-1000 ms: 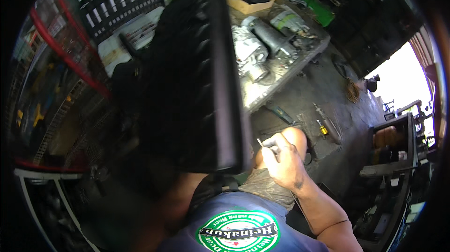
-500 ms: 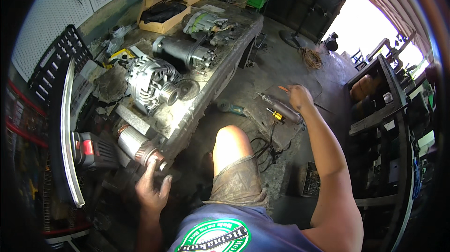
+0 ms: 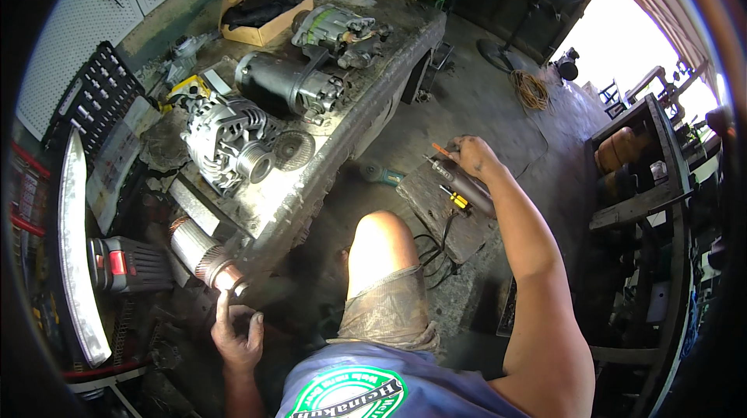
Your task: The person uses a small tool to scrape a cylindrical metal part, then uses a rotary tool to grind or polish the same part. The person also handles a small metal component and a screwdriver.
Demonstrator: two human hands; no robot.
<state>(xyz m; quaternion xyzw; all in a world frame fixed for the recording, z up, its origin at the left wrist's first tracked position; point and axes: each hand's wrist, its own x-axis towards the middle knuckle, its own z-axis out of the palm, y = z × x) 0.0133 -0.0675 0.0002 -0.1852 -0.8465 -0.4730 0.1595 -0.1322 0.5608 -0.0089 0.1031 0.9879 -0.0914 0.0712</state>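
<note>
A motor armature point(image 3: 194, 247) with copper windings and a copper-coloured commutator end lies at the left corner of the workbench. My left hand point(image 3: 238, 340) is below it, index finger stretched up to touch its near end and thumb apart; nothing is gripped. My right hand point(image 3: 476, 155) reaches far out to the right, closed around a thin orange stick-like tool point(image 3: 445, 152), most of it hidden by the fingers. Just under that hand, a dark cylindrical power tool point(image 3: 465, 187) with a narrow tip rests on a low wooden block point(image 3: 424, 192), beside a yellow-and-black screwdriver point(image 3: 458, 199).
On the workbench point(image 3: 350, 118) stand an alternator point(image 3: 226, 142), a dark starter motor point(image 3: 284, 83) and another alternator point(image 3: 331, 29). A lit work lamp point(image 3: 82, 255) is at left. A teal angle grinder point(image 3: 385, 175) lies on the floor; a metal rack point(image 3: 634, 169) stands right.
My right hand has shifted a little left with the orange tool, now above the dark power tool's tip. My left fingertip stays at the armature's end. The whole view has turned slightly.
</note>
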